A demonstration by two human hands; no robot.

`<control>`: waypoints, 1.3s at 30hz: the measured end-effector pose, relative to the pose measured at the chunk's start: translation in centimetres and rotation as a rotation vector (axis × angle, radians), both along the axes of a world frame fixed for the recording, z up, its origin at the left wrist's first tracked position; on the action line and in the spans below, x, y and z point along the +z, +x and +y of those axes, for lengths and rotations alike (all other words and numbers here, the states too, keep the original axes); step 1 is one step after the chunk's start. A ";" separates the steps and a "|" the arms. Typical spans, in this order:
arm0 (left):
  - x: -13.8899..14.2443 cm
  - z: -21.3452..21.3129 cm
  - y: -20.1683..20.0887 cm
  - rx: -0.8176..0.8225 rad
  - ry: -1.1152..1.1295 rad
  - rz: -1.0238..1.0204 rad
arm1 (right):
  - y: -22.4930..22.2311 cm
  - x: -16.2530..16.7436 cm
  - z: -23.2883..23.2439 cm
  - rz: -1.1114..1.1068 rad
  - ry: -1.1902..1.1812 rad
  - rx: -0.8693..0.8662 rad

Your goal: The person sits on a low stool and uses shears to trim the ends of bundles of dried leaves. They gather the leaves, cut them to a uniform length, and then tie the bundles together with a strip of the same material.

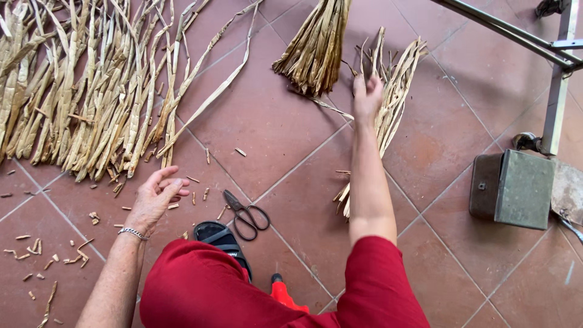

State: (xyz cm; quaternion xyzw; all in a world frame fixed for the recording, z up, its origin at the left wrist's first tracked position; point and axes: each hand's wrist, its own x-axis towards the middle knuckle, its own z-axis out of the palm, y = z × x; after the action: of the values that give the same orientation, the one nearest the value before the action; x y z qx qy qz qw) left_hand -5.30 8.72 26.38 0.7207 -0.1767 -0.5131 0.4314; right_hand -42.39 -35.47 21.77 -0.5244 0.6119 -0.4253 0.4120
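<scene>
Red-clad knees [243, 285] fill the foreground above a tiled floor [273, 127]. Upper left: a large spread of dried leaf strips [79, 91]. Top centre: a tied bundle [316, 48]. Right hand [367, 97] is closed round a smaller sheaf of strips [395, 91] lying beside that bundle; gathering the ends evenly would likely keep the sheaf tidy. Left hand [158, 194] hovers loosely open, empty, near black scissors [246, 215] and a sandal [221, 237]. Right: a metal box [513, 188].
</scene>
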 end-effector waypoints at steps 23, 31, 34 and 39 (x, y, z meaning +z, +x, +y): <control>-5.7 4.3 -2.9 0.087 0.047 0.168 | -13.4 -5.6 28.1 0.163 -0.161 -0.249; -6.4 5.2 -1.5 0.095 0.067 0.135 | -9.3 5.7 10.3 -0.121 -0.380 -0.204; -6.6 5.0 -1.4 0.112 0.070 0.154 | -8.5 6.8 2.3 -0.032 -0.472 -0.225; -6.9 4.7 -1.9 0.120 0.069 0.168 | -5.7 3.6 -3.6 0.307 -0.417 -0.173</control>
State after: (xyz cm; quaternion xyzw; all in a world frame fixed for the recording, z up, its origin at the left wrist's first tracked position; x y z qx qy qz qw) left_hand -7.16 13.45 19.51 0.6989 -0.0785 -0.5509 0.4494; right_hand -48.13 -39.11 25.38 -0.6020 0.6091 -0.4910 0.1596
